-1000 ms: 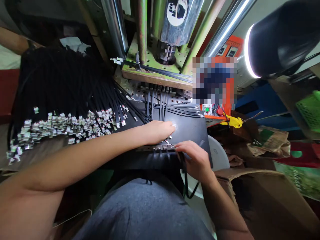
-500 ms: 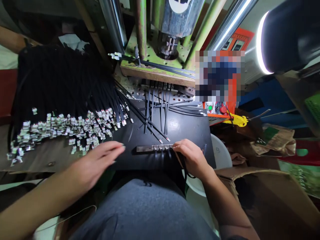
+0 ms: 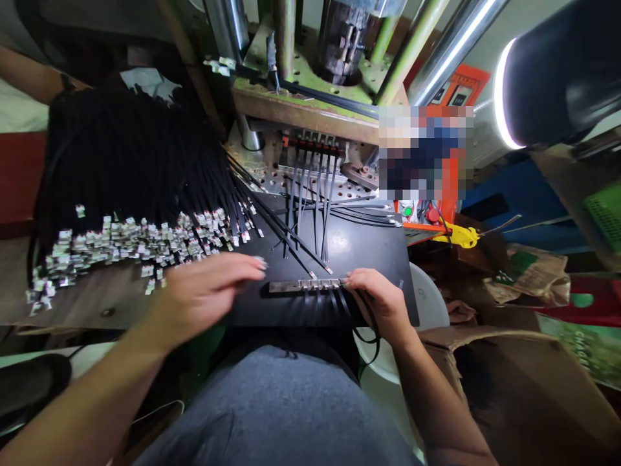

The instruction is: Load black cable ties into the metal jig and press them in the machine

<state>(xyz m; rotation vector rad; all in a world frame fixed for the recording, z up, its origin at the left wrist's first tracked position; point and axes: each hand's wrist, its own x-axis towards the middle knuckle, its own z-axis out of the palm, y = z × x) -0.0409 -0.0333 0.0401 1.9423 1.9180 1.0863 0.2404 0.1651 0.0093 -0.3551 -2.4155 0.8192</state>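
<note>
My right hand pinches at the right end of a metal bar fixture. A black flat cable loops down beneath its fingers. Several metal connector ends sit side by side in the bar, their black cables running toward me. My left hand hovers beside the bar's left end, its fingers stretched out and nothing visible in them. Two loose cables with metal ends lie just beyond the bar on the black work plate.
A large heap of black cables with metal ends lies at left. Ahead stands a press with a green plate; several cables sit in the mould below it. At right are an orange control box, yellow-handled cutters and a cardboard box.
The press plate has risen, exposing the mould and cable ends beneath it. My left hand has moved right, closer to the bar. My right hand stays at the bar's right end.
</note>
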